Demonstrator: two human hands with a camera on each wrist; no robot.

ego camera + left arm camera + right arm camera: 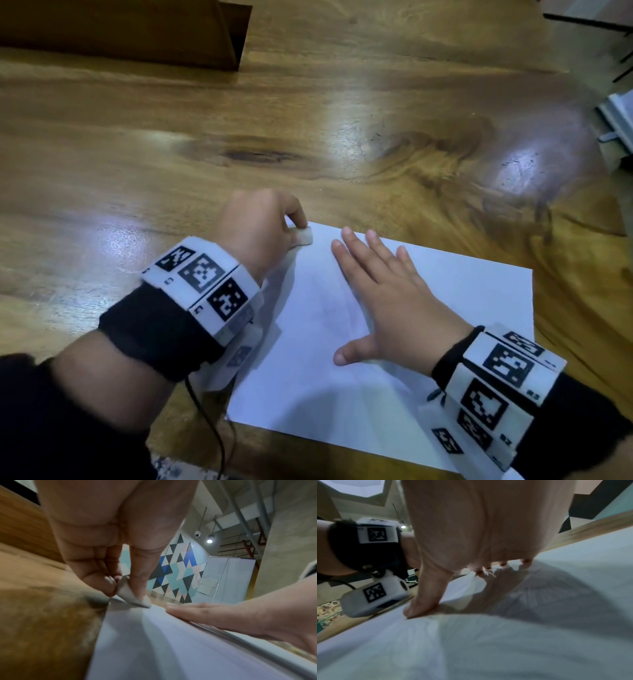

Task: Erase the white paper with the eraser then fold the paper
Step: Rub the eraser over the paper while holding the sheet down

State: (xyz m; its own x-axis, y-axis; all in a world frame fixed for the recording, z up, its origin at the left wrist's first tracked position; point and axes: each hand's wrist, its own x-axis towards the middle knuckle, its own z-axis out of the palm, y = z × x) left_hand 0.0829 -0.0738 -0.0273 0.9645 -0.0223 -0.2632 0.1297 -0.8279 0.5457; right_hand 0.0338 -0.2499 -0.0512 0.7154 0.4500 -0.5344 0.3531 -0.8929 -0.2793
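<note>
Paper: 1 white sheet (428, 342) lies flat on the wooden table (171, 154), near the person's edge of it, turned at a slant; in the left wrist view (154, 642) and the right wrist view (488, 649) it fills the lower part of the picture.
Paper marks: faint grey smudging shows near the middle of the sheet in the head view; too faint to make out more.
Eraser: a small white block (303, 236) sits at the far left corner of the sheet, its lower edge touching the paper; the left wrist view shows it (126, 595) tilted, with 1 tip down on the sheet.
Left hand: the left hand (258, 233) has its grip closed on the eraser, pinching it between thumb and curled fingers (102, 580).
Right hand: the right hand (387, 301) lies flat on the sheet, grip open, 4 fingers straight and spread, thumb out to the side; the right wrist view shows the thumb (426, 595) pressing down on the paper.
Hands apart: the right fingertips lie just beside the eraser, not touching it.
Wrists: each wrist carries a white band with black square markers (205, 284) over a black sleeve.
Farther off: a dark wooden board (137, 31) stands at the far left of the table.
</note>
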